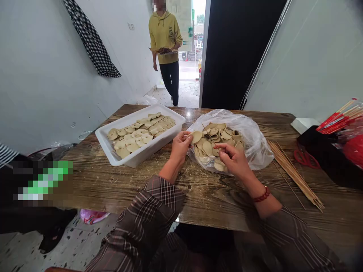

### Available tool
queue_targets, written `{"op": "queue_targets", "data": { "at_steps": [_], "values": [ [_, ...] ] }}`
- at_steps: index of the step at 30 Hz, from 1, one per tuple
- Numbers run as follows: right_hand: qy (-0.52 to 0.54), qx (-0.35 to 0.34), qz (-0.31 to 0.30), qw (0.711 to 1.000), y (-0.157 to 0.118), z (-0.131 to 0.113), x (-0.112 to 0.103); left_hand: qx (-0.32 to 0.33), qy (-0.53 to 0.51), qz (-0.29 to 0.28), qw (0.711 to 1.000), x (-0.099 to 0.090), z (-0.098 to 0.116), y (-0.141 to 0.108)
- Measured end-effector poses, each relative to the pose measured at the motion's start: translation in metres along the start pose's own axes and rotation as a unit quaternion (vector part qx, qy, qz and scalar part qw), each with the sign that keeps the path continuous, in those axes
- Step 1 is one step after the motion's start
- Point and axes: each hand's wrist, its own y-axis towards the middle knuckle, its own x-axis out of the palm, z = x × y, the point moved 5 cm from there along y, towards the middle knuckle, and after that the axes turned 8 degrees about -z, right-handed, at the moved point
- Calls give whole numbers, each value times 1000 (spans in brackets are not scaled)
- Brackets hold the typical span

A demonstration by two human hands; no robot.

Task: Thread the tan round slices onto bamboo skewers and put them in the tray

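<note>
My left hand [181,146] pinches a round tan slice [196,136] by its edge, above the near left part of a clear plastic bag [256,141]. Between the fingers of my right hand [234,158] is a thin wooden skewer [209,135], its tip pointing up and away to the left over the bag. Loose round slices [208,148] are heaped in the open bag. To the left, a white plastic tub [130,160] holds rows of similar slices [132,138] threaded on skewers. A bundle of bare skewers [295,173] lies right of the bag.
Red-handled scissors [306,158] and a black container [320,145] are at the right, near red-wrapped sticks [336,121]. A white box [304,124] stands at the back right edge. Beyond the wooden table [187,196], a person [167,37] in yellow carries a tray.
</note>
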Motion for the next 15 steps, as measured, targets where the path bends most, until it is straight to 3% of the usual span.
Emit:
{"op": "queue_targets", "data": {
  "at_steps": [7,15],
  "values": [
    [-23,-6,-34,999,-2,0,12,0,4,0,1000,0,3,-2],
    [-77,-45,0,996,-1,-4,8,10,3,5,1000,-3,5,-1]
  ]
}}
